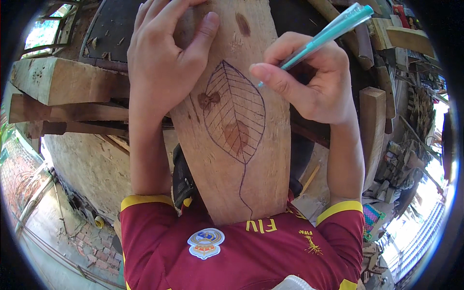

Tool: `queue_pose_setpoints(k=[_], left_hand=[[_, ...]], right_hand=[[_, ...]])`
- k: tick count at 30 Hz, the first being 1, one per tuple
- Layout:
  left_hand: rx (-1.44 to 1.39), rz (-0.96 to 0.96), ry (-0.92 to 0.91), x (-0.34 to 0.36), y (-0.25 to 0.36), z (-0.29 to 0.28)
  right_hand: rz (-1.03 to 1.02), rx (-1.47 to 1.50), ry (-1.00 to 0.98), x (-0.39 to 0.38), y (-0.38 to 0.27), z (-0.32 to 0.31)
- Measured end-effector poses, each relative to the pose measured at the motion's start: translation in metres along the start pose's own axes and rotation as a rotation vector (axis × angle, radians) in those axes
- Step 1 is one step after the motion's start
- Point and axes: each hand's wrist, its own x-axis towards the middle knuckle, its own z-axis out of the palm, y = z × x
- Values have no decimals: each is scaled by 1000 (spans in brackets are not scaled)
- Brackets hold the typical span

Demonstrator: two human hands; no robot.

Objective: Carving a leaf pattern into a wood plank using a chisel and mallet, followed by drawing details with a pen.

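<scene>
A pale wooden board [261,183] lies lengthwise before me, its near end against my shirt. On it is a dark-ink leaf drawing [227,96] with a central vein, slanting side veins and a long wavy stem, over some brown stains. My left hand [169,63] grips the board's upper left, thumb on its face and fingers bent toward the far end. My right hand [309,82] is closed round a teal pen [328,34] with a clear cap on its back end; its tip points down near the upper right of the leaf outline.
Stacked timber blocks [43,79] sit to the left, upright offcuts [372,135] to the right. A dark surface [104,29] with wood chips lies behind. Below are worn concrete [82,169], broken bricks [96,246] and scrap piles [406,174].
</scene>
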Motion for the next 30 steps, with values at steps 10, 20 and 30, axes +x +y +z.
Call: queue_pose_setpoints(k=[10,20,30], left_hand=[[8,26,52,-3,-23,12],[-29,12,42,1,-14,9],[-70,12,69,0,-19,11]], right_hand=[[-37,-4,59,5,3,8],[-96,-27,73,6,6,8],[-27,17,111,6,6,11]])
